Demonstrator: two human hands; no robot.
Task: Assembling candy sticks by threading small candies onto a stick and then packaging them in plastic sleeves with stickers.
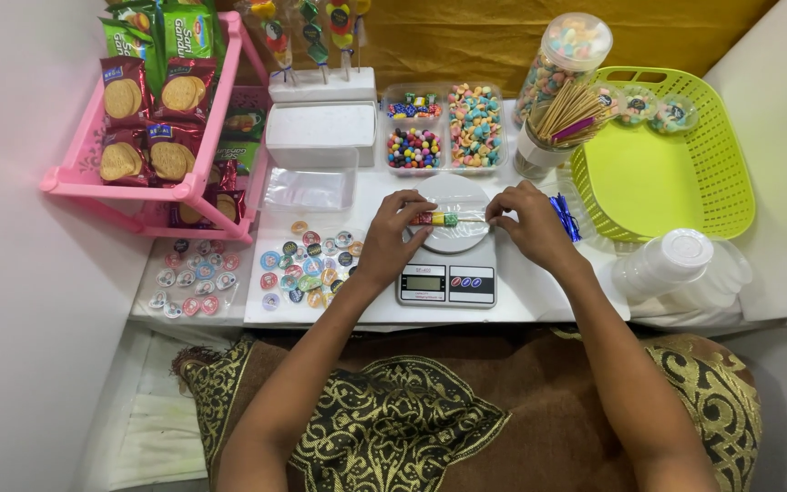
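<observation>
We hold a candy skewer level across the round pan of the kitchen scale, our left hand pinching the candy end and our right hand pinching the bare stick (both shut on it, so it stays centred). Candy trays sit just beyond, round stickers to the left.

I sit at a low white bench set against a mustard-yellow cloth backdrop. Plain white walls close in on both sides. A brown and gold patterned cloth covers my lap, under soft even light.
</observation>
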